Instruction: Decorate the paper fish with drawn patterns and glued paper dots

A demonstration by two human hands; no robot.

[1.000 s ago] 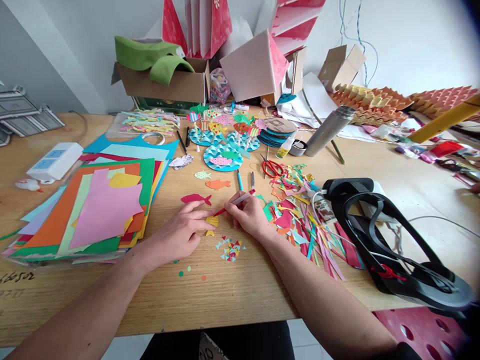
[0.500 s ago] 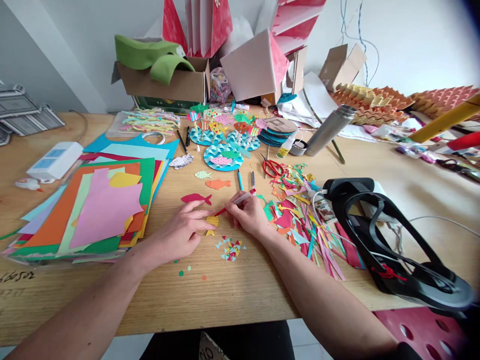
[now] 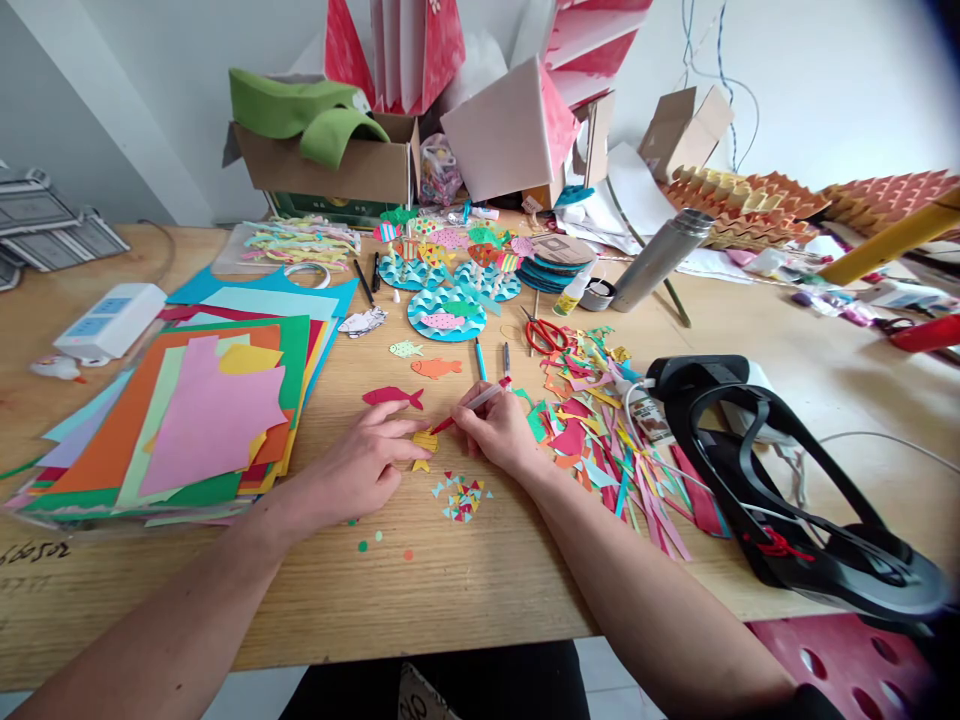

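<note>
Far right, a red object (image 3: pixel 926 333) shifted; our right hand (image 3: pixel 496 430) grips the pen (image 3: pixel 474 403) steady at the yellow paper (image 3: pixel 424 450); our left hand (image 3: pixel 360 455) lies open.

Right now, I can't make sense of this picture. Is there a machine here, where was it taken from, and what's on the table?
There is no machine: these are a person's own two bare hands, seen from a camera worn on their head, looking forward and down. In the right hand is the white pen, with red at both ends. Its tip points towards the small yellow paper cut-out, and the left hand rests beside that cut-out. On the wooden table lie a red paper fish, a stack of coloured paper, red-handled scissors, paper scraps and a round paper disc with blue waves.
</note>
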